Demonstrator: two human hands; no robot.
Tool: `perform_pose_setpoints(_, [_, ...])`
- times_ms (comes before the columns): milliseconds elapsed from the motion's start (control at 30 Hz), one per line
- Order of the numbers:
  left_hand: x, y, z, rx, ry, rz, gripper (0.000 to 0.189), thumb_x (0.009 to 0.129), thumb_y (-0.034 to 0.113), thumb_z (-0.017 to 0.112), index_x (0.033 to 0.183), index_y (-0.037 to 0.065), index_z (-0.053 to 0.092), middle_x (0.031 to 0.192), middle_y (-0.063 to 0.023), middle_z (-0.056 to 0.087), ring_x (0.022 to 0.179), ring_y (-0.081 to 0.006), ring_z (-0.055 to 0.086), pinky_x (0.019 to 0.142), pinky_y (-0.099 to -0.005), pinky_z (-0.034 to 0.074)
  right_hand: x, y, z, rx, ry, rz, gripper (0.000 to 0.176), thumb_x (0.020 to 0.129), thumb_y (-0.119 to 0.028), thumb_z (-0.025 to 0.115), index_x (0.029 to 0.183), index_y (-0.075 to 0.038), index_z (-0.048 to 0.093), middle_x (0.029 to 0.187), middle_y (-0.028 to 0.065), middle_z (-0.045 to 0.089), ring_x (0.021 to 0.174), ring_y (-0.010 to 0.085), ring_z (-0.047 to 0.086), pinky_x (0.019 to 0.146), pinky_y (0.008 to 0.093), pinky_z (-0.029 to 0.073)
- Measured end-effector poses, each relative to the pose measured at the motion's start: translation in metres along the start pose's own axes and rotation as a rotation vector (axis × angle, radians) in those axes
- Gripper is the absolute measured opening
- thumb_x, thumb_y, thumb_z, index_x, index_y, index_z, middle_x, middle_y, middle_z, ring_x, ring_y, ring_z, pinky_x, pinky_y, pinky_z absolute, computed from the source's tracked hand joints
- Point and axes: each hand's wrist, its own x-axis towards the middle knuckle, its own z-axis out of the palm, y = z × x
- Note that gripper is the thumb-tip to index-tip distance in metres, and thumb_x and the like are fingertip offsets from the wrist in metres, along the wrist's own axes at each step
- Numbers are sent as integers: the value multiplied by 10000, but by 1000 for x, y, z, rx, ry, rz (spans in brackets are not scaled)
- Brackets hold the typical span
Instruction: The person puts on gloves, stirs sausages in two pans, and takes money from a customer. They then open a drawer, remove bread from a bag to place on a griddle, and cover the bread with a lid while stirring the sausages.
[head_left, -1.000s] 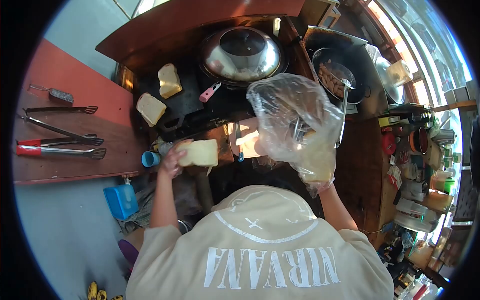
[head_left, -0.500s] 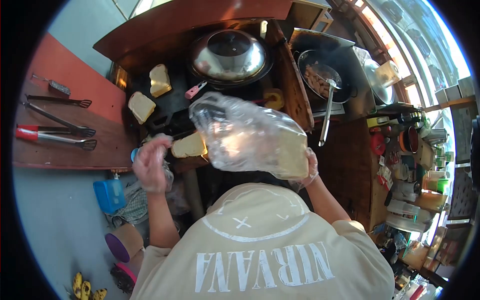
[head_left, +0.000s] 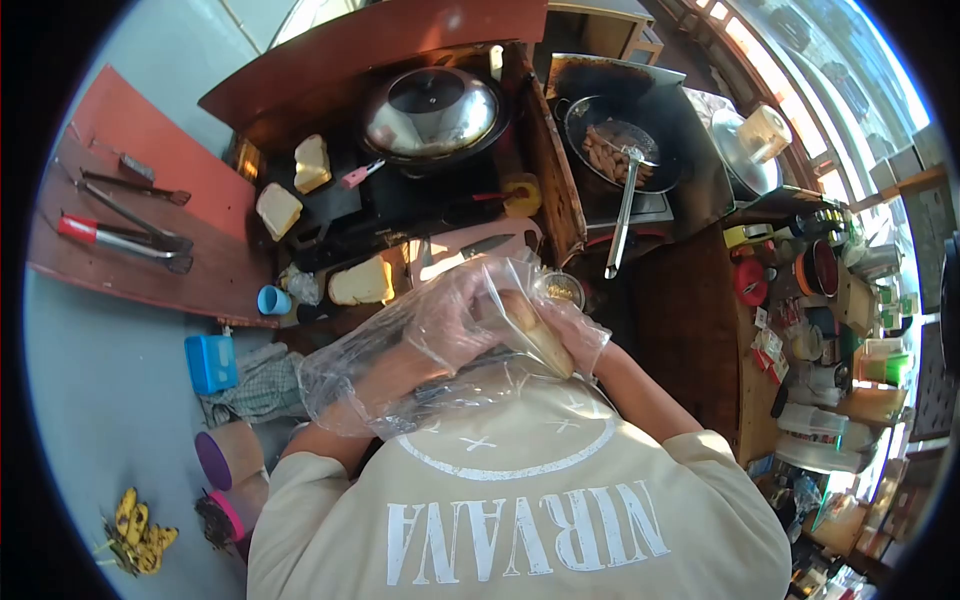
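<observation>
Bread (head_left: 543, 342) in crinkled clear plastic bag (head_left: 450, 385), right hand (head_left: 574, 332) clasping the bread, left hand (head_left: 462, 322) inside, grip unclear

The bag (head_left: 425, 388) seemingly blurs the left hand (head_left: 456, 325).

Daylight pours through the window (head_left: 835, 75) at right, glare pops off the domed lid (head_left: 430, 115), highlights streak the plastic bag (head_left: 350, 355), and curved fisheye edges sink into black!
</observation>
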Motion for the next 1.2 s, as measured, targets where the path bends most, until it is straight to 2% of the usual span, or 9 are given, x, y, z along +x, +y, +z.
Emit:
perform_pose_setpoints(167, [-21, -8, 20, 63, -130, 314, 546, 697, 249, 855, 1154, 47, 636, 1121, -146, 628, 1054, -279, 616, 926, -400, 491, -12, 0, -6, -407, -173, -274, 495, 1013, -385, 407, 1218, 17, 611, 1056, 194, 668, 981, 317, 625, 912, 371, 457])
perform_pose_setpoints(233, [-42, -11, 34, -270, -304, 192, 549, 729, 243, 825, 1192, 37, 616, 1194, -167, 616, 1121, -301, 596, 977, -394, 462, -21, -24, 2, 243, 76, 402, 352, 1015, -224, 431, 1241, 3, 577, 1098, 145, 682, 1024, 282, 650, 893, 395, 499])
perform_pose_setpoints(433, [-69, -10, 0, -326, -186, -170, 514, 789, 104, 746, 1271, 33, 584, 1246, -110, 618, 1178, -217, 567, 1046, -353, 425, -19, 35, 5, 1270, 368, 270, 455, 1006, -357, 409, 1294, -26, 534, 1163, 171, 640, 999, 321, 630, 909, 459, 516])
perform_pose_setpoints(500, [-73, -13, -30, -589, 32, -591, 497, 774, 26, 724, 1254, 35, 594, 1183, -86, 644, 1099, -206, 616, 986, -331, 484, -21, 75, -11, 1505, 232, 122, 348, 963, -347, 511, 1045, -24, 610, 993, 164, 668, 923, 330, 661, 814, 502, 559])
perform_pose_setpoints(533, [-78, -21, -50, -641, 150, -572, 468, 779, 0, 712, 1233, 38, 604, 1152, -78, 651, 1061, -200, 632, 946, -324, 509, -17, 109, -29, 1868, -497, 36, 392, 929, -400, 521, 1016, -32, 623, 961, 160, 668, 862, 340, 662, 756, 481, 573])
perform_pose_setpoints(667, [-73, -106, -129, -760, 711, -653, 412, 785, 40, 760, 1174, 19, 627, 1069, -82, 671, 950, -172, 658, 847, -338, 555, -34, 28, -17, 1248, 361, 290, 299, 956, -354, 520, 954, -84, 647, 968, 118, 673, 834, 273, 665, 724, 458, 572])
perform_pose_setpoints(767, [-27, -192, -180, -105, 963, -506, 405, 827, 99, 743, 1187, -15, 596, 1069, -108, 672, 942, -192, 663, 819, -334, 536, -47, 119, -23, -39, -22, -119, 360, 998, -335, 455, 1289, -142, 544, 1185, 77, 609, 1102, 267, 602, 969, 441, 498])
perform_pose_setpoints(933, [17, -328, -188, 1112, 472, -57, 609, 784, 243, 752, 1326, 104, 510, 1368, -155, 506, 1217, -370, 506, 1026, -497, 403, -64, 70, 25, 647, -132, 435, 550, 936, -436, 561, 1318, -40, 556, 1209, 112, 622, 1102, 186, 585, 1005, 364, 440])
perform_pose_setpoints(1200, [6, -242, -160, 796, 392, 103, 601, 798, 394, 724, 1251, 26, 577, 1337, -211, 527, 1258, -369, 484, 1066, -500, 372, 0, -51, 63, -843, -306, 706, 447, 729, -456, 631, 991, -106, 723, 1053, 170, 690, 986, 360, 651, 902, 441, 512])
